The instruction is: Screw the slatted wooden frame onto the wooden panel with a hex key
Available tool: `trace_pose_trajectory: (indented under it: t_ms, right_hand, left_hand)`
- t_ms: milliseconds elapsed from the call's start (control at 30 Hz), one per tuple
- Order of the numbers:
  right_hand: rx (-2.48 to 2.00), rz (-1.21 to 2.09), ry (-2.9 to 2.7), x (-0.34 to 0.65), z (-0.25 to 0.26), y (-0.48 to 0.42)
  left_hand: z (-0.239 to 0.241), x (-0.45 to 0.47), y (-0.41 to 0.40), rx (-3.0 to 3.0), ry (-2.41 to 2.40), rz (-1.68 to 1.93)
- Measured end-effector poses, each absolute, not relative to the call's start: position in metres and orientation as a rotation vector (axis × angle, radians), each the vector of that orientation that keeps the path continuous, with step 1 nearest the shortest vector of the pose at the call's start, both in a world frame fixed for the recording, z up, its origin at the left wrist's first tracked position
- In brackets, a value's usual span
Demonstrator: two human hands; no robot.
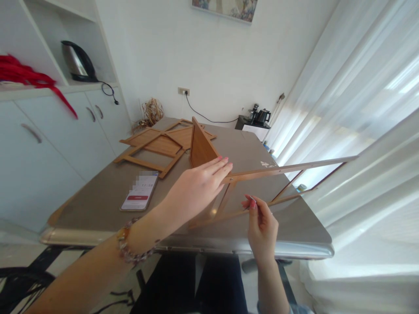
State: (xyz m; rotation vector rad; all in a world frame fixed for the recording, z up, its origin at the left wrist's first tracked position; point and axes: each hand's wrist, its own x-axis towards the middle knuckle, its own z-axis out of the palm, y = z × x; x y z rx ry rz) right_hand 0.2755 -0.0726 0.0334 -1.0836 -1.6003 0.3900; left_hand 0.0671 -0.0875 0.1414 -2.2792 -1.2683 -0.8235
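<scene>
My left hand [204,176] lies over the near edge of a brown wooden panel [202,146], its fingers straight and together; the thumb is hidden. The panel stands tilted on the table and meets a long wooden frame [294,167] at that hand. A screw or hole [231,179] shows in the frame's upper rail near my fingertips. Below this rail, my right hand [262,222] is closed in a pinch. Between its thumb and forefinger is a small metal piece [252,199], too small to name surely. The frame reaches right, past the table's edge.
Several flat wooden frames and panels [157,148] lie at the table's back left, with small hardware [187,151] beside them. A phone [139,191] lies at the left on the grey table [98,209]. A kettle [77,61] stands on the shelf; white curtains [360,131] hang at right.
</scene>
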Motion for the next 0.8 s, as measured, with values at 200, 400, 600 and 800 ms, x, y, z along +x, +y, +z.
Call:
trace_pose_trajectory:
  t_ms: [200,400,600,800]
  right_hand:
    - [-1.142,0.296,-1.762,0.280,0.027,-0.078]
    - [-1.137,0.215,-1.789,0.295,0.003,-0.070]
    - [-1.129,0.403,-1.983,0.321,-0.014,-0.035]
    - [-1.006,0.288,-1.951,0.301,0.020,0.044]
  left_hand:
    - [0.141,0.067,-0.088,-2.232,-1.235,-0.786]
    - [0.139,0.070,-0.087,-2.212,-1.249,-0.718]
    - [0.137,0.073,-0.086,-2.192,-1.281,-0.699]
    - [0.133,0.074,-0.086,-2.142,-1.279,-0.728]
